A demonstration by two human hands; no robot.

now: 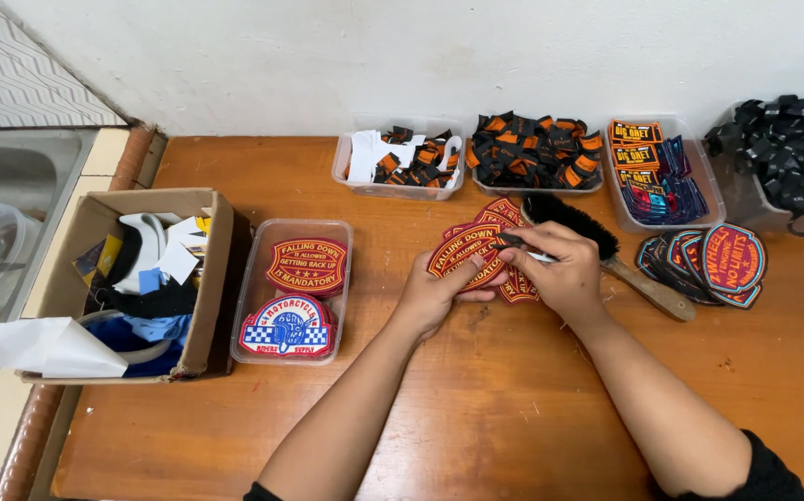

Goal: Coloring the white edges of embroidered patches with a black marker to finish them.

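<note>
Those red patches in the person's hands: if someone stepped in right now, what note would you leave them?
Left hand: holds a red and yellow embroidered patch from below.
Right hand: fingers pinch a small dark tool at the patch's edge; which tool, I cannot tell.
More red patches lie under the hands, a black brush behind them, round patches to the right.
Clear tray on the left holds stacked patches, possibly the finished ones.
Left: the pile under the hands, by the look of it.

A cardboard box (205,278) of scraps sits at the desk's (476,408) left, a wooden brush (606,255) right of centre, clear tubs (342,269) along the back.
</note>
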